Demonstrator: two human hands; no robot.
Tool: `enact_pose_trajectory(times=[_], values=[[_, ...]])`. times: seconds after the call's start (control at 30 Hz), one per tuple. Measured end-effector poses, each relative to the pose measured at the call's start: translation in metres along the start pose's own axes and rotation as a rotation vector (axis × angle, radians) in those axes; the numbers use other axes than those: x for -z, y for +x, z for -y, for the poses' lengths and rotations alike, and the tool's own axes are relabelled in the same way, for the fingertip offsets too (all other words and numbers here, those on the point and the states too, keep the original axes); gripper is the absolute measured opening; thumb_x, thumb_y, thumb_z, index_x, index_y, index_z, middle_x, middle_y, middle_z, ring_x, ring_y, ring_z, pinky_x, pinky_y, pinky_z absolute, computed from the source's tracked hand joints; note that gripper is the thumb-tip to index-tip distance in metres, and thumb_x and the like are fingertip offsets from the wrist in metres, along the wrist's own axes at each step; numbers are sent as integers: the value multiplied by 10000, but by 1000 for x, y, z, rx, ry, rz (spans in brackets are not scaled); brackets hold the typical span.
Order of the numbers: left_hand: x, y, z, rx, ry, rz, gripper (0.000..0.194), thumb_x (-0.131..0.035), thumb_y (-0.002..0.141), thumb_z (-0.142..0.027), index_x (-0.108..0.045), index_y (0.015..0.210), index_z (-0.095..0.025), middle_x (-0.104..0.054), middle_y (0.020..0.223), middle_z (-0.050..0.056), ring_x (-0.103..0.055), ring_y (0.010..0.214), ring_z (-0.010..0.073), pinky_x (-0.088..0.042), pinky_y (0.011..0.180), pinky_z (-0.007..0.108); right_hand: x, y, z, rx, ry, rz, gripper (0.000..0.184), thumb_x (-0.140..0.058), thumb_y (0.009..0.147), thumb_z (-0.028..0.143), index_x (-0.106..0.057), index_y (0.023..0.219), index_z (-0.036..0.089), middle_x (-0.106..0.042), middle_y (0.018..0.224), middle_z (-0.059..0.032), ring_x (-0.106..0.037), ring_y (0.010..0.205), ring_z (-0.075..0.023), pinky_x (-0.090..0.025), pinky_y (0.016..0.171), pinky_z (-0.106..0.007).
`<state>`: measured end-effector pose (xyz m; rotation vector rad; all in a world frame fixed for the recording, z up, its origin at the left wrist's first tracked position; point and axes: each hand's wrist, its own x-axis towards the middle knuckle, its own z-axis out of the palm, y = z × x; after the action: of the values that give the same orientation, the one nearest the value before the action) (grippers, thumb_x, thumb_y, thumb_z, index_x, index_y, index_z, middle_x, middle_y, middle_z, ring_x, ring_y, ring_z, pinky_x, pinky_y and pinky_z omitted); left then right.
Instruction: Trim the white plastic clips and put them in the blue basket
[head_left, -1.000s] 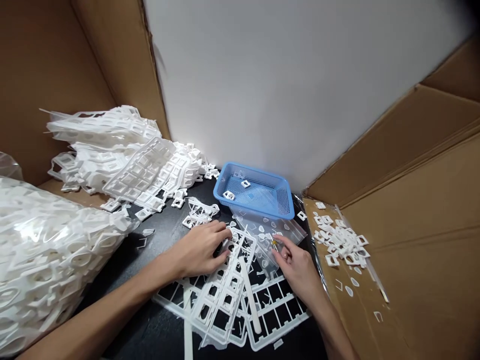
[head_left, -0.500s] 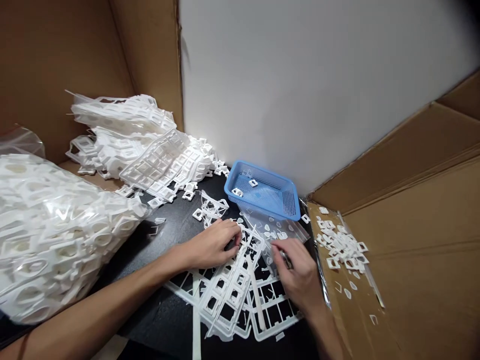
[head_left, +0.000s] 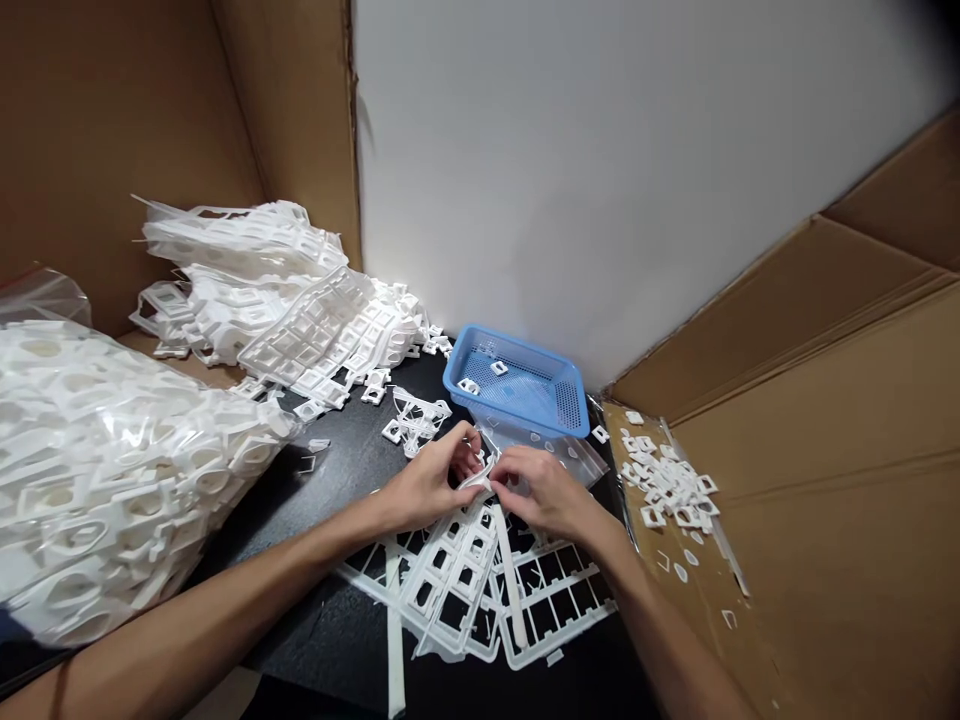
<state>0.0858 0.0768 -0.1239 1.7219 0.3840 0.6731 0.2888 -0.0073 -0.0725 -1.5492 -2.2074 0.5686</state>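
Observation:
My left hand (head_left: 439,478) pinches the far end of a white plastic frame (head_left: 448,575) that carries rows of small square pieces with holes. Its thumb and fingers are curved around the edge. Close against it, my right hand (head_left: 544,490) is pinched on the same far end, fingertips almost meeting the left ones; the exact spot they grip is partly hidden. Under and beside this frame lie other lattice frames (head_left: 559,607), their cells mostly bare. A flat white strip (head_left: 510,585) rests across them, and another strip (head_left: 395,640) lies to the left.
A blue mesh basket (head_left: 517,425) holding two small pieces stands against the wall, by a clear plastic bag (head_left: 589,465). A bulging bag of white pieces (head_left: 127,480) and a heap of frames (head_left: 300,300) fill the left. Loose pieces (head_left: 667,485) lie on cardboard at right.
My right hand has moved left to the frame's far end, beside my left hand, and now pinches there. My left thumb and fingers have lifted the frame's edge slightly. The view has shifted a little.

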Motion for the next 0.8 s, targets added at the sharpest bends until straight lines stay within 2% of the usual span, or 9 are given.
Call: enact_pose_trajectory(times=[0.17,0.3,0.43,0.5,0.57,0.7,0.8], values=[[-1,1,7,53,-127,-5,462,-730,811,-216,-341,1059,-243,-633,903,-14,-639,749,125,-534,694,272,2,10,-7,0,-10,-20,116,-627,914,123,-716,878,189,-693,828,-13,-607,726,-157,-454,679,-285],[2,2,7,52,-114,24,475,-703,739,-137,-348,1036,-241,-642,884,-25,-643,743,125,-514,674,252,1,15,-11,-19,-33,-42,134,-614,900,101,-717,872,182,-688,817,-13,-587,697,-147,-423,650,-276],[7,5,3,25,19,10,351,-645,772,-114,-490,1073,-203,-624,827,-32,-604,713,126,-464,647,244,0,18,-13,-45,-56,-68,124,-630,899,104,-722,872,182,-687,824,-15,-590,711,-147,-423,664,-278],[7,6,1,7,119,5,218,-585,817,-97,-616,1018,-175,-641,805,-11,-588,695,131,-441,642,256,-1,17,-14,-60,-69,-83,127,-632,904,106,-724,862,182,-682,815,-14,-588,705,-145,-422,660,-275],[7,6,0,-12,218,-7,201,-540,844,-82,-704,932,-160,-676,835,23,-596,700,141,-442,655,274,-3,16,-15,-68,-83,-95,134,-631,913,110,-729,858,182,-683,814,-16,-591,707,-147,-419,661,-277],[6,3,-2,-99,394,-23,187,-553,883,-119,-735,905,-159,-692,1054,87,-648,861,190,-501,775,327,-9,11,-17,-64,-89,-112,143,-621,930,112,-733,879,185,-683,834,-20,-589,708,-150,-411,660,-277],[9,0,-5,-197,503,11,103,-602,841,-119,-696,853,-159,-685,1078,98,-644,955,236,-499,888,388,-16,7,-19,-60,-74,-126,156,-605,946,111,-726,882,186,-669,841,-20,-583,719,-151,-402,669,-276]])
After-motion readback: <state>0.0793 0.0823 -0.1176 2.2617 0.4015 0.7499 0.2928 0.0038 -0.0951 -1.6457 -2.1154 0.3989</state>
